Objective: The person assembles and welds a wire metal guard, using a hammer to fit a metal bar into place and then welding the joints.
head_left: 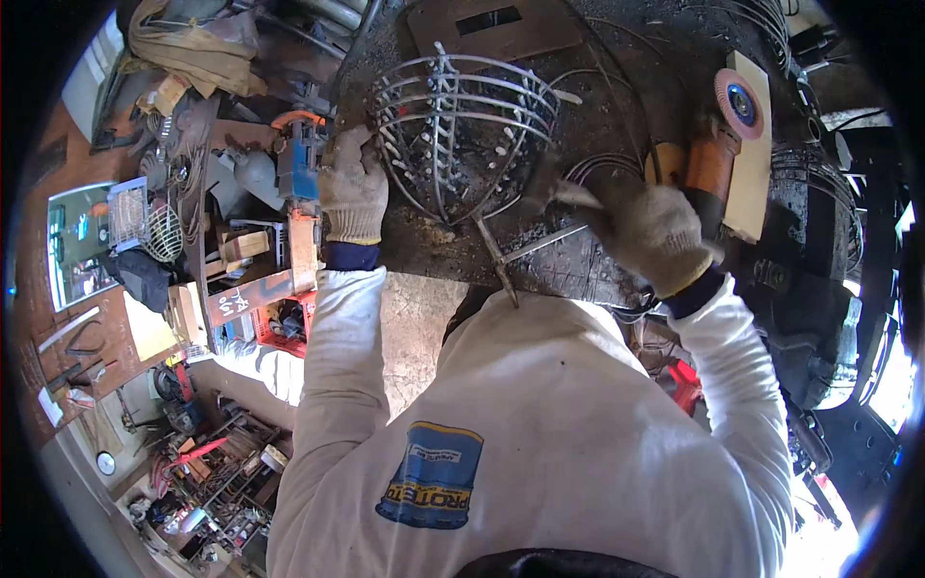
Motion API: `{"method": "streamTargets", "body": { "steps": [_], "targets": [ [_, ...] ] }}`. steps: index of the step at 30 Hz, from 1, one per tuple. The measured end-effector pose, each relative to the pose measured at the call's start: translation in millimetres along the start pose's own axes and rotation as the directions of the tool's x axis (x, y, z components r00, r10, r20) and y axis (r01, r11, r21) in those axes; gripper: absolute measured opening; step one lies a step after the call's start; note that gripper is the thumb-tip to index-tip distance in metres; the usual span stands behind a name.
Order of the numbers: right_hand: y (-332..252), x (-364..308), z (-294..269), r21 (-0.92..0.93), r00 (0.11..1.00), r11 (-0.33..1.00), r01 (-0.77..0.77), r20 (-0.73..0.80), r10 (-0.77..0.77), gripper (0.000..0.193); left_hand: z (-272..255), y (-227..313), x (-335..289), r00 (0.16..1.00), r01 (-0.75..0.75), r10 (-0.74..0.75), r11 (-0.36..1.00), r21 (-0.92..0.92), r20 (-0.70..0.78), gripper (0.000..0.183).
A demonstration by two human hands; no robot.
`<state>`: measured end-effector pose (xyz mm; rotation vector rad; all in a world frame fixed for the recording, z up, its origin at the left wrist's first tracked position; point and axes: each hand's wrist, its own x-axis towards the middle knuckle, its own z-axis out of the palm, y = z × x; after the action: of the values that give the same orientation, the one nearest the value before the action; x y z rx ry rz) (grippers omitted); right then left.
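A basket-like frame of bent metal rods (462, 120), with rows of short rod pieces along its ribs, sits on the dark, dirty worktable (424, 252). My gloved left hand (354, 188) is closed at its left edge, fingertips partly hidden against the rods. To the right, my gloved right hand (665, 236) is closed around the handle of a hammer (576, 196). The hammer's head is smeared by motion beside the frame's lower right side. A T-shaped metal chipping hammer (503, 256) lies at the table's near edge, between my hands and just below the frame.
An orange angle grinder (713, 159) with a flap disc rests against a pale wooden board (750, 154) at right. Cables and wire coils lie around it. A blue clamp-like tool (299, 159) stands left of my left hand. A flat metal plate (496, 34) lies at the back.
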<state>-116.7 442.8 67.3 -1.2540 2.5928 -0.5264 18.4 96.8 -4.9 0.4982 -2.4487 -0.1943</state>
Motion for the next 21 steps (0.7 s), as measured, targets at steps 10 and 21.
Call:
{"method": "streamTargets", "body": {
  "steps": [10,21],
  "targets": [
    [102,62,-14,-0.084,0.915,0.994,0.063,-0.392,-0.092,0.033,-62,66,-16,0.974,0.032,-0.045,0.997,-0.065,-0.222,0.027],
    [129,174,4,-0.153,0.883,0.882,-0.446,-0.237,0.405,0.043,-74,167,-70,0.707,0.104,-0.094,0.994,0.028,0.701,0.069]
  ]
}}
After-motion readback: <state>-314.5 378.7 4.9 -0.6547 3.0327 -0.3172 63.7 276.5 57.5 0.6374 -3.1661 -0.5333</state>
